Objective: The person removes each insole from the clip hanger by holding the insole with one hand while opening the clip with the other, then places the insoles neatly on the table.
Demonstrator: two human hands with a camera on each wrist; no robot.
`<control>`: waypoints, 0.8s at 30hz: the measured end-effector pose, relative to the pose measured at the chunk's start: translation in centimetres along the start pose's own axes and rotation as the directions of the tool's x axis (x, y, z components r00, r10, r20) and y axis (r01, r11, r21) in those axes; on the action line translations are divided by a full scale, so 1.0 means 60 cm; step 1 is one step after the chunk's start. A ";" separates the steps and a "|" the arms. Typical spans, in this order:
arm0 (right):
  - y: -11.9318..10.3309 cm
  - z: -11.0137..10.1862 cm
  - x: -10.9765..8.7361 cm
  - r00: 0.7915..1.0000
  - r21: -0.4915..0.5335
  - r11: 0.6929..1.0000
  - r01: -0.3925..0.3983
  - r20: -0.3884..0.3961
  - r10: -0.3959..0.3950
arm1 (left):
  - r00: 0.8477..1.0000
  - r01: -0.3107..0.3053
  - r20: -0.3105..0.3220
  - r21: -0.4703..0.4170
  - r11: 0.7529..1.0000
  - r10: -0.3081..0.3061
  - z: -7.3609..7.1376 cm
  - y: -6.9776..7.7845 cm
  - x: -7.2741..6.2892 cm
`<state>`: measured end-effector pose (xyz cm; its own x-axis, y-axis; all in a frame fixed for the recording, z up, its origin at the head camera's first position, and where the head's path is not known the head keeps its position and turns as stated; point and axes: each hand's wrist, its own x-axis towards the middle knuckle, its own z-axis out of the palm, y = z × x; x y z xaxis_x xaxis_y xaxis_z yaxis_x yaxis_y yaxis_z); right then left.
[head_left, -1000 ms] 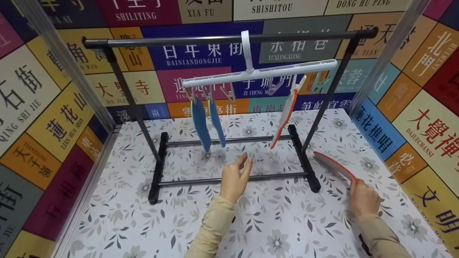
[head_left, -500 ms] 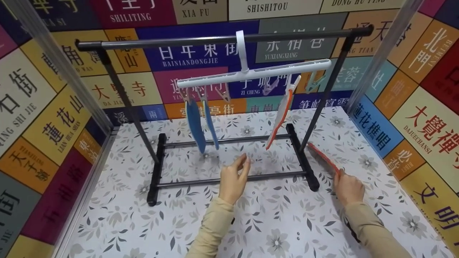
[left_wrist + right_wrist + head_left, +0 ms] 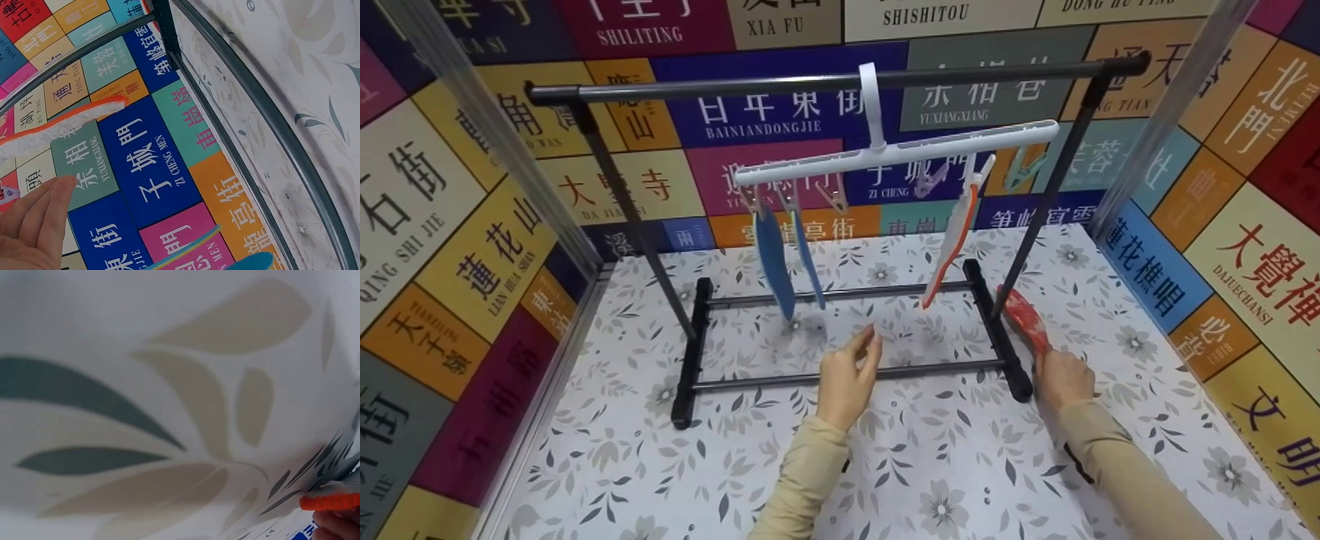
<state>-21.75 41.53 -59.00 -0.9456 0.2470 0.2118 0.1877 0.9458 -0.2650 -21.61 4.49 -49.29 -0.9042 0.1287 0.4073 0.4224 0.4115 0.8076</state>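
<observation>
My right hand (image 3: 1065, 377) pinches the near end of a red insole with white patches (image 3: 1026, 319), beside the rack's right foot. In the right wrist view only the insole's orange edge (image 3: 332, 502) and parts of my fingers (image 3: 337, 526) show at the lower right corner. My left hand (image 3: 846, 379) hovers over the rack's front rail with nothing in it, thumb and fingertips close together. Above it hangs a white clip hanger (image 3: 900, 154). Clipped at its left are two blue insoles (image 3: 774, 262); at its right is a white fleecy insole with an orange edge (image 3: 952, 244).
A dark metal rack (image 3: 780, 86) carries the hanger on its top bar and stands on a floral-patterned tabletop (image 3: 900, 465). Other clips, such as a green one (image 3: 1024, 169), dangle without insoles. Walls with coloured lettered panels (image 3: 472, 270) enclose the back and sides.
My right hand has moved left with the red insole, toward the rack's right foot, and the insole has turned to show its red face. My left hand has stayed nearly still.
</observation>
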 end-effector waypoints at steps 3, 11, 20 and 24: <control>0.000 0.003 0.006 0.999 -0.010 1.000 -0.004 0.037 0.004 | 1.000 0.000 0.003 0.001 1.000 0.000 0.000 -0.001 0.000; -0.002 0.005 0.010 0.999 -0.007 1.000 0.029 0.045 -0.028 | 1.000 0.014 0.015 -0.003 1.000 -0.014 -0.003 -0.006 0.000; -0.009 0.008 0.018 0.999 -0.012 1.000 -0.005 0.049 0.005 | 1.000 0.011 0.001 -0.015 1.000 -0.011 -0.004 -0.014 -0.004; -0.012 0.014 0.023 0.999 0.015 1.000 0.011 0.030 -0.011 | 1.000 -0.002 -0.012 -0.002 1.000 0.002 -0.007 -0.016 -0.005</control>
<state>-23.39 41.00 -59.28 -0.9552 0.2301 0.1863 0.1736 0.9451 -0.2769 -21.70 3.69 -50.00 -0.9024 0.1189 0.4141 0.4246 0.4093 0.8076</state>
